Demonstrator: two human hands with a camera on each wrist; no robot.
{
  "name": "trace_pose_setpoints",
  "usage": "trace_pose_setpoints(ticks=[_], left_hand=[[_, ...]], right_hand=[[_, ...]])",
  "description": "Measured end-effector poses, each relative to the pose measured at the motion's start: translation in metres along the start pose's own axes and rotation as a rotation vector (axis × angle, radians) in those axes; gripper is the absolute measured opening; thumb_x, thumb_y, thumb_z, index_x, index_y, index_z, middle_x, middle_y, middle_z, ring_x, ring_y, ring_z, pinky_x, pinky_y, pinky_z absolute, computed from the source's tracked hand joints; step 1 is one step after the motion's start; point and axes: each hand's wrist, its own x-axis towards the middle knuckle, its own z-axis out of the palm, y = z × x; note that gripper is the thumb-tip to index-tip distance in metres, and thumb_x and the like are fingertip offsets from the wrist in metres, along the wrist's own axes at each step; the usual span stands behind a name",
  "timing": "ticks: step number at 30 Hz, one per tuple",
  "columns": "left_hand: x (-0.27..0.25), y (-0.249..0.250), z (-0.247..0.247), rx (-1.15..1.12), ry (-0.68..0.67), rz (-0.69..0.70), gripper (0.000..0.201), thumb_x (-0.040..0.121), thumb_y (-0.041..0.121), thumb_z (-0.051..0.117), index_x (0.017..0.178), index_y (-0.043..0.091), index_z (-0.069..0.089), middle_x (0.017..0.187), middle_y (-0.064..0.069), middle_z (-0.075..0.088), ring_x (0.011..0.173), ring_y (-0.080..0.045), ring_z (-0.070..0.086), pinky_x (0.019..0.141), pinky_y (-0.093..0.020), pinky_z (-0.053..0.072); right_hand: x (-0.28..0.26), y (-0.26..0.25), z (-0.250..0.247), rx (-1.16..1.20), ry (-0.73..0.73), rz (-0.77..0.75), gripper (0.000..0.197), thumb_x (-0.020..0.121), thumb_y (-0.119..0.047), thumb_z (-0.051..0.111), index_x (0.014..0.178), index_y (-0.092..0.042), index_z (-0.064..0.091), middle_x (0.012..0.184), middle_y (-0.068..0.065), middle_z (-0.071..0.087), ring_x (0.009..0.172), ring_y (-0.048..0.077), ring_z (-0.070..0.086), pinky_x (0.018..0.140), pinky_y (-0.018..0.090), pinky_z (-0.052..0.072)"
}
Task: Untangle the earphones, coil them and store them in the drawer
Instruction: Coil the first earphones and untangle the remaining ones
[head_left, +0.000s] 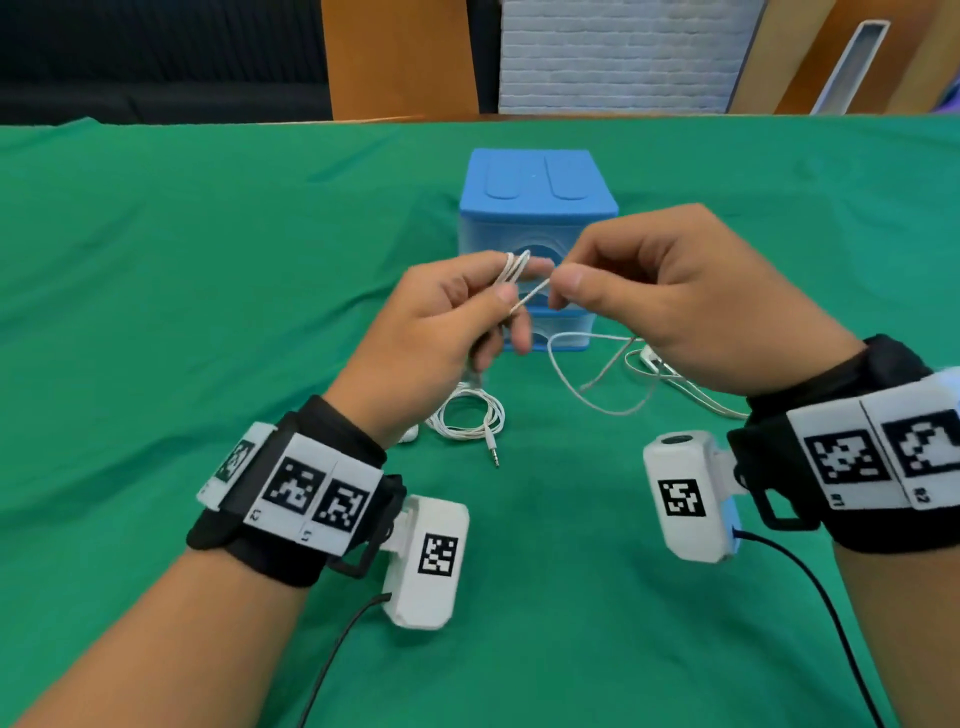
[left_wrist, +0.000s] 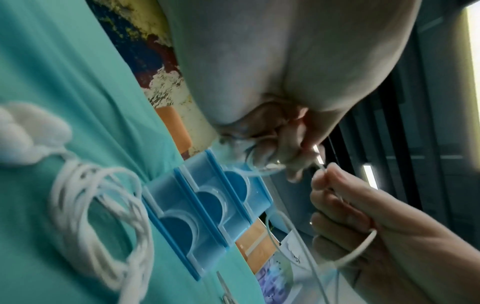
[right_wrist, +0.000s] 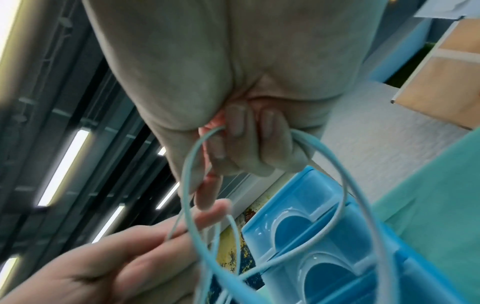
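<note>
Both hands pinch the cord (head_left: 524, 299): left hand (head_left: 441, 332) anchors its loops so right hand (head_left: 675, 291) can wind more

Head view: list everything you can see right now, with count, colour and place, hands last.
earphone cable: one, white, upper part wound round the left fingers and pinched by the right hand, the rest trailing onto the cloth
coiled earphones: one set, white, lying on the cloth below the left hand, jack plug pointing toward the person
drawer unit: one, blue, on the cloth behind the hands, drawers closed
tablecloth: one, green, covering the table
wrist cameras: two, white, one strapped under each wrist
left hand: holds loops of cable
right hand: pinches the cable
</note>
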Motion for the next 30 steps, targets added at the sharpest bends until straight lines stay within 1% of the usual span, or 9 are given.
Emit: trace_pose_setpoints(ticks=[3, 5, 8, 10, 13, 16, 19, 25, 30], left_hand=[[-0.001, 0.004, -0.008, -0.134, -0.012, -0.02, 0.025, 0.099, 0.012, 0.05, 0.099, 0.0, 0.072, 0.06, -0.004, 0.029, 0.053, -0.012, 0.024, 0.052, -0.025, 0.018], [-0.001, 0.005, -0.013, -0.212, 0.022, -0.009, 0.021, 0.097, 0.012, 0.054, 0.09, 0.003, 0.072, 0.057, -0.003, 0.027, 0.051, -0.012, 0.018, 0.052, -0.03, 0.013], [0.003, 0.002, -0.026, -0.394, 0.176, 0.015, 0.017, 0.1, 0.01, 0.052, 0.094, 0.007, 0.068, 0.052, 0.011, 0.032, 0.046, -0.005, 0.024, 0.049, -0.023, 0.02], [0.006, -0.001, -0.037, -0.512, 0.284, 0.051, 0.016, 0.102, 0.012, 0.049, 0.099, 0.007, 0.065, 0.054, 0.009, 0.034, 0.047, -0.005, 0.025, 0.052, -0.024, 0.019], [0.009, -0.007, -0.048, -0.593, 0.423, 0.065, 0.016, 0.103, 0.014, 0.048, 0.101, 0.007, 0.062, 0.055, 0.009, 0.035, 0.048, -0.006, 0.023, 0.053, -0.024, 0.018], [0.008, -0.01, -0.052, -0.619, 0.488, 0.065, 0.016, 0.103, 0.014, 0.047, 0.1, 0.008, 0.061, 0.055, 0.009, 0.035, 0.047, -0.005, 0.023, 0.052, -0.021, 0.022], [0.009, -0.01, -0.053, -0.621, 0.511, 0.07, 0.016, 0.103, 0.014, 0.046, 0.1, 0.009, 0.061, 0.055, 0.009, 0.035, 0.047, -0.005, 0.022, 0.052, -0.021, 0.023], [0.011, -0.01, -0.057, -0.619, 0.567, 0.087, 0.016, 0.103, 0.014, 0.046, 0.101, 0.01, 0.061, 0.055, 0.009, 0.036, 0.047, -0.005, 0.023, 0.053, -0.021, 0.025], [0.012, -0.012, -0.06, -0.631, 0.61, 0.087, 0.015, 0.103, 0.014, 0.047, 0.102, 0.009, 0.061, 0.056, 0.01, 0.038, 0.047, -0.005, 0.023, 0.053, -0.02, 0.024]], right_hand=[[-0.003, 0.008, -0.004, 0.106, 0.0, 0.03, 0.015, 0.089, -0.02, 0.074, 0.084, -0.007, 0.071, 0.058, 0.007, 0.047, 0.054, 0.014, 0.036, 0.05, 0.025, 0.03], [-0.006, 0.016, -0.003, 0.137, -0.009, 0.038, 0.011, 0.085, -0.015, 0.077, 0.086, -0.006, 0.071, 0.065, 0.015, 0.059, 0.058, 0.014, 0.045, 0.055, 0.026, 0.037], [-0.009, 0.032, -0.001, 0.163, 0.089, 0.061, 0.007, 0.085, -0.011, 0.078, 0.089, -0.007, 0.073, 0.079, 0.021, 0.068, 0.068, 0.018, 0.052, 0.066, 0.035, 0.042], [-0.01, 0.042, 0.002, 0.199, 0.226, 0.084, 0.003, 0.086, -0.011, 0.075, 0.088, -0.01, 0.075, 0.074, 0.015, 0.066, 0.067, 0.02, 0.052, 0.067, 0.036, 0.042], [-0.011, 0.055, 0.006, 0.301, 0.396, 0.149, 0.008, 0.087, -0.006, 0.072, 0.088, -0.013, 0.075, 0.073, 0.009, 0.066, 0.065, 0.016, 0.061, 0.068, 0.03, 0.052], [-0.015, 0.064, 0.01, 0.409, 0.416, 0.194, 0.013, 0.086, 0.0, 0.073, 0.086, -0.013, 0.074, 0.075, 0.004, 0.069, 0.065, 0.011, 0.063, 0.068, 0.023, 0.055], [-0.016, 0.069, 0.012, 0.451, 0.414, 0.206, 0.013, 0.085, -0.001, 0.074, 0.086, -0.014, 0.074, 0.073, -0.002, 0.07, 0.062, 0.008, 0.061, 0.06, 0.019, 0.051], [-0.017, 0.07, 0.011, 0.535, 0.526, 0.246, 0.001, 0.088, -0.008, 0.072, 0.088, -0.008, 0.072, 0.065, 0.006, 0.055, 0.047, 0.008, 0.042, 0.043, 0.015, 0.034], [-0.017, 0.066, 0.01, 0.661, 0.516, 0.282, 0.018, 0.096, -0.023, 0.063, 0.091, -0.008, 0.073, 0.057, 0.005, 0.044, 0.043, 0.01, 0.028, 0.041, 0.022, 0.018]])
